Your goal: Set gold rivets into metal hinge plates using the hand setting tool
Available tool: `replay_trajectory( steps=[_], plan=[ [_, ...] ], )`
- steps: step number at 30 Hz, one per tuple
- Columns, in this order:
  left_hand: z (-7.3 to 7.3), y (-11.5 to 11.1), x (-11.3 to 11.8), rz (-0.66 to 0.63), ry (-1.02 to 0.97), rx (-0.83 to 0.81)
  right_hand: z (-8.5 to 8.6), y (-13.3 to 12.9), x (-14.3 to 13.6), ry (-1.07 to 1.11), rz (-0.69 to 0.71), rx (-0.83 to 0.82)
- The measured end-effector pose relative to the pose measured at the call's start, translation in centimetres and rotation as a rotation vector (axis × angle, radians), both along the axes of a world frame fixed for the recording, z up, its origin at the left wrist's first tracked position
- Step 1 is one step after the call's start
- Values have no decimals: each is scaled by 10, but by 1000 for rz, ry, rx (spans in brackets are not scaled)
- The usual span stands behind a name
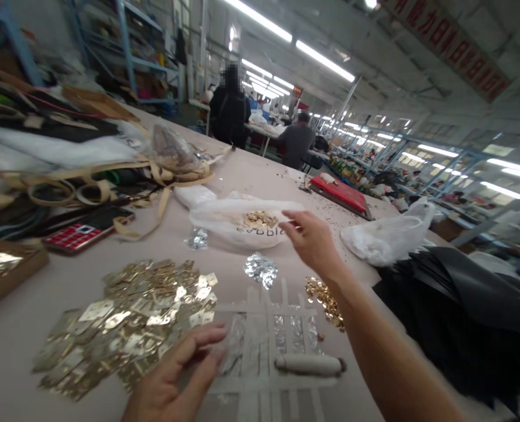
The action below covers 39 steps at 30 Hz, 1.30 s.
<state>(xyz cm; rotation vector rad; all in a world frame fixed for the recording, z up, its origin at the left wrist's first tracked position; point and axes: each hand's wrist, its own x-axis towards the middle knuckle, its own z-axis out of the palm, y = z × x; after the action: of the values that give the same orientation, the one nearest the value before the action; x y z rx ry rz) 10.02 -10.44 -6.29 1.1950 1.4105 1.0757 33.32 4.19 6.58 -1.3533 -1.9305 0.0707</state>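
My left hand (178, 378) is low in the view, beside a heap of gold-coloured metal plates (141, 310). Its thumb and index finger are apart, with nothing visible between them. At the right edge of a white plastic bag (218, 220) is my right hand (308, 239), fingers stretched forward and slightly curled. Small gold pieces (260, 220) lie in the bag. Silver discs (260, 268) are piled below it, and gold round pieces (324, 296) lie by my right forearm. A taped patch (255, 334) on the table has a wrapped roll (308, 364) lying across it.
A red-checked phone-like box (78, 234) and tangled straps (163, 205) lie at left, near a cardboard box (12, 275). On the right are a plastic bag (387, 237), black sheets (457, 310) and a red folder-like object (339, 193). Two people are further back.
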Motion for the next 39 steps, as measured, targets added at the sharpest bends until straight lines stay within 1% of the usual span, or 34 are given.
replay_trajectory(
  steps=[2,4,6,7,9,11,13,15,18,20,22,24,26,28,30,33,35,39],
  plan=[
    [5,-1,-27,47,300,221,1,-5,10,37,-54,7],
    [9,-1,-51,69,570,379,-8,-27,22,17,-115,-73],
    [8,-2,-68,54,774,449,-22,-57,38,-86,-157,-212],
    [7,-3,-73,33,846,467,-30,-72,46,-137,-178,-275],
    [4,-5,-75,-29,945,496,-47,-101,64,-214,-221,-355],
    [1,-8,-69,-107,1020,524,-62,-124,81,-240,-274,-400],
    [0,-9,-61,-185,1081,532,-74,-142,97,-231,-331,-436],
    [0,-9,-55,-245,1130,528,-83,-155,108,-202,-367,-463],
    [-2,-2,-55,-325,1184,536,-89,-170,118,-144,-365,-480],
    [-7,5,-59,-368,1208,541,-92,-175,120,-114,-365,-495],
    [-14,11,-63,-371,1187,555,-95,-176,121,-99,-376,-505],
    [-19,16,-66,-358,1112,569,-97,-174,120,-96,-374,-508],
    [-19,18,-67,-337,1013,562,-99,-170,117,-95,-346,-514],
    [-14,21,-66,-323,926,551,-99,-164,112,-101,-305,-531],
    [-5,25,-64,-355,895,541,-97,-158,107,-111,-272,-561],
    [11,30,-61,-471,948,491,-93,-151,101,-119,-250,-614],
    [19,31,-60,-523,981,461,-90,-148,99,-123,-242,-652],
    [24,30,-57,-564,1016,439,-87,-141,98,-214,-199,-748]
  ],
)
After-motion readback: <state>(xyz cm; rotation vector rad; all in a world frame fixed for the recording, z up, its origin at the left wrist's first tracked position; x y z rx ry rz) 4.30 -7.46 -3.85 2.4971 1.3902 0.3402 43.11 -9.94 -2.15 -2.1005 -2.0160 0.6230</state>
